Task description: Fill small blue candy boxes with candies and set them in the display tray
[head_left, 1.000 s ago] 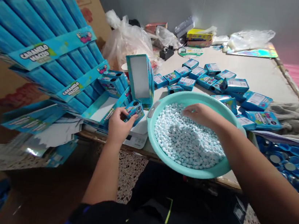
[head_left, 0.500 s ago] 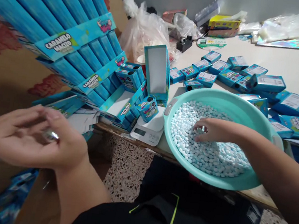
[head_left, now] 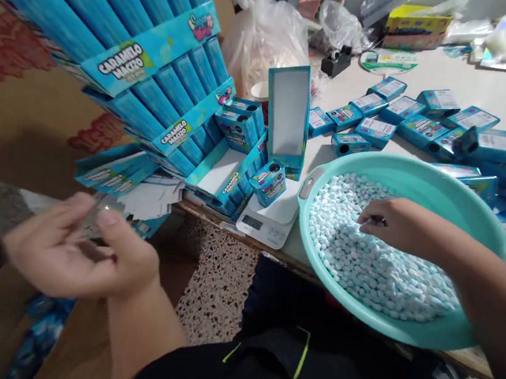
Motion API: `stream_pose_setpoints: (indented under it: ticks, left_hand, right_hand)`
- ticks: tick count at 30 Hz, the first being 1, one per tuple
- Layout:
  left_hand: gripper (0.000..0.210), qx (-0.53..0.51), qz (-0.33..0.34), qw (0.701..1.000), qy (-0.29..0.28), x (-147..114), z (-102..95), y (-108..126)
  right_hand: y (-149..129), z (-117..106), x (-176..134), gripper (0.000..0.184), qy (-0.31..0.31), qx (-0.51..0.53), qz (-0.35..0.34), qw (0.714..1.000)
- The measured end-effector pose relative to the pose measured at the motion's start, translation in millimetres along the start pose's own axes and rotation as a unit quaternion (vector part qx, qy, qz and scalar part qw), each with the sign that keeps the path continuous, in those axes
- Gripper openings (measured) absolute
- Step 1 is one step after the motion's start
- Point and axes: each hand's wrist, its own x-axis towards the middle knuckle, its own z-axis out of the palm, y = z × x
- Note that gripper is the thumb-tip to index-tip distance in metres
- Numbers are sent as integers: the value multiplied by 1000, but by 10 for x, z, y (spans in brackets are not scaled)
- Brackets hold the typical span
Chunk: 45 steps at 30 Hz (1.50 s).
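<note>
Item: my left fingers, curled over an upturned palm at near left, blurred; a small clear glint shows by the thumb, and I cannot tell whether they grip it.
Item: my right fingers, drawn together among the candies, pale blue and white; I cannot tell whether any are pinched.
Item: teal basin, at the near edge of the tabletop, holding those candies.
Item: white scale, just left of the basin, bearing one blue carton, upright.
Item: open display tray, left of the scale, with cartons standing at its far end.
Item: stacked full trays, leaning at left, lettered "Caramelo Macizo".
Item: upright empty trays, beyond the scale.
Item: loose blue cartons, scattered beyond the basin.
Item: knotted plastic bag, far side.
Item: yellow box, farther right.
</note>
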Motion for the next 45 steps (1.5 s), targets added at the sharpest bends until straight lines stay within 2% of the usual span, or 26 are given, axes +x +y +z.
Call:
stream_pose_setpoints:
  ticks: [1,2,3,4,6,7,8,11,13,19,21,24,26,27,29,31,32,35,37,40,43,45]
  left_hand:
    - [23,13,90,995,42,-70,141,66]
    - [18,15,142,989,42,-157,294,141]
    - [19,-1,164,986,16,-254,450,220]
    - [24,-9,173,984,-47,-358,602,296]
    - [34,3,234,955,-182,-554,876,420]
    - [39,18,242,945,-219,-636,993,461]
    - [44,30,233,941,-245,-701,1097,487]
    - [67,44,113,950,-289,-801,1335,497]
    - [77,48,63,949,-304,-808,1427,478]
    - [72,79,56,967,-236,-848,1415,404]
    - [83,75,1,968,-239,-936,1399,356]
    - [103,81,-131,959,-237,-1066,1426,246]
    - [102,86,-169,954,-231,-1069,1459,186]
    - [93,80,-154,957,-231,-1032,1474,181]
    - [66,47,-70,970,-228,-885,1500,253]
    - [48,2,57,969,-238,-686,1540,450]
    - [47,-17,124,959,-254,-588,1575,586]
    - [51,-50,313,875,-366,-386,1748,1031]
    - [49,-60,403,826,-389,-349,1903,1263]
    - [41,-66,488,793,-359,-374,2123,1421]
    - [39,-63,525,777,-342,-391,2245,1400]
    - [42,-58,518,779,-348,-385,2257,1347]
  right_hand:
    - [11,-6,3,14,15,4,1,1000]
    - [20,-11,6,14,31,10,1,999]
    - [25,-14,7,14,46,18,-1,999]
    - [27,-17,8,14,61,28,-5,998]
    - [27,-19,13,15,89,48,-9,995]
    - [28,-21,18,15,100,53,-9,993]
    - [31,-24,26,15,110,55,-8,992]
    - [62,-42,53,10,123,51,11,991]
    - [91,-60,65,9,119,54,33,991]
    - [58,-123,55,9,128,106,61,984]
    - [23,-129,63,11,134,159,60,976]
    - [2,-97,102,12,148,233,58,959]
    - [7,-56,141,13,163,297,64,939]
    - [10,-38,161,13,167,345,69,921]
    - [1,-19,198,15,160,470,87,863]
    - [-31,-39,223,17,142,608,108,774]
    - [-54,-64,229,19,127,673,111,720]
    - [-135,-168,227,34,68,822,87,558]
    - [-180,-233,217,45,52,868,91,485]
    - [-212,-297,207,46,88,888,124,434]
    - [-200,-320,210,42,123,892,135,414]
    - [-181,-319,217,41,129,891,140,412]
